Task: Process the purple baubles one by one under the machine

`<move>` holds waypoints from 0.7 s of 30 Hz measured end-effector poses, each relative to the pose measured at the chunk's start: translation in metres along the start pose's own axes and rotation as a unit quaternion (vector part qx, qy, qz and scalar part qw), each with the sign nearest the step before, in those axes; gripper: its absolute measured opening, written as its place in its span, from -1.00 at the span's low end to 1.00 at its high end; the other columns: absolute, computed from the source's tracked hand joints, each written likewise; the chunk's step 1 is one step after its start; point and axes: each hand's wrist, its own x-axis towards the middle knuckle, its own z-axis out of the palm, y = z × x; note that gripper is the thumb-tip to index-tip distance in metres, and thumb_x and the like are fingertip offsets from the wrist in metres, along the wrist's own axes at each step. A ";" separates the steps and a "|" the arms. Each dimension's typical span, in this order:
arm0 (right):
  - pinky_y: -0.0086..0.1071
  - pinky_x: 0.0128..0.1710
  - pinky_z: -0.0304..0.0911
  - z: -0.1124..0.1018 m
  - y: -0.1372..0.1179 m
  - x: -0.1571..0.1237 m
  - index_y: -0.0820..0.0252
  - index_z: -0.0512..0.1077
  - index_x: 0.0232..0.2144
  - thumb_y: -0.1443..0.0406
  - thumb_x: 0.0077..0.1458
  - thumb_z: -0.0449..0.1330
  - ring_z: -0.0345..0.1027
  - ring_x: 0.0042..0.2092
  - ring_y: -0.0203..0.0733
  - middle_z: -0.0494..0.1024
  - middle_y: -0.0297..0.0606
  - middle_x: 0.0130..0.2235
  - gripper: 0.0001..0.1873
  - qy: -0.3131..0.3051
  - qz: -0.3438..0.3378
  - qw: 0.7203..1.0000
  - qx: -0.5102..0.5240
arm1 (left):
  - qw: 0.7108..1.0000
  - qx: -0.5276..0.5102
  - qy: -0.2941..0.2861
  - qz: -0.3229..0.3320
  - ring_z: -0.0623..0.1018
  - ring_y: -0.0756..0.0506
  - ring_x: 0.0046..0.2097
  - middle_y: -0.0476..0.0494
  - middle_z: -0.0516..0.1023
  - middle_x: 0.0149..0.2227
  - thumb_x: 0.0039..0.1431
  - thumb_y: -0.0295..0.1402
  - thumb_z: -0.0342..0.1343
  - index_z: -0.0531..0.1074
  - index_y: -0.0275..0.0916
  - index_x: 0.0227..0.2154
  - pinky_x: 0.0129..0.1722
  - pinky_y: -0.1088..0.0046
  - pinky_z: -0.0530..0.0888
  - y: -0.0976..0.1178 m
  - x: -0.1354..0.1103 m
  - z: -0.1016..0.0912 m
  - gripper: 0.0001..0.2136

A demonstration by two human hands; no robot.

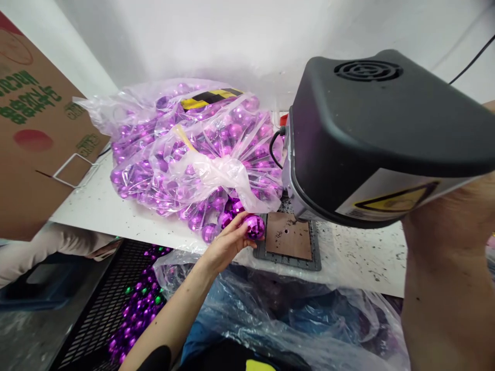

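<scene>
My left hand (234,238) grips a shiny purple faceted ball (254,226) at the left edge of a grey machine base (292,261). A brown plate (288,237) with a small dark hole lies on this base. Beside the hand, a clear plastic bag (228,172) holds many more purple balls, several of them at its open mouth. My right arm (444,288) rises along the right side to a black machine head (371,123) with a yellow warning label. The fingers of my right hand are hidden behind that head.
A printed cardboard box (34,144) stands at the left. Below the white table (363,257), a black crate (96,304) holds purple and some green balls. Clear plastic sheeting (301,314) hangs over my lap. Another person's sleeve (46,247) shows at the left.
</scene>
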 end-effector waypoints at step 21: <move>-0.70 -0.34 -0.12 -0.002 -0.018 -0.003 0.50 0.25 -0.38 0.02 0.19 0.06 -0.08 -0.32 -0.73 0.07 -0.30 -0.44 -0.48 -0.031 0.017 0.999 0.023 | 0.791 0.526 0.027 0.312 0.46 -0.23 0.10 -0.24 0.50 0.07 0.16 -0.42 0.26 0.37 -0.19 0.07 0.11 0.16 0.41 -0.050 0.047 0.043 -0.59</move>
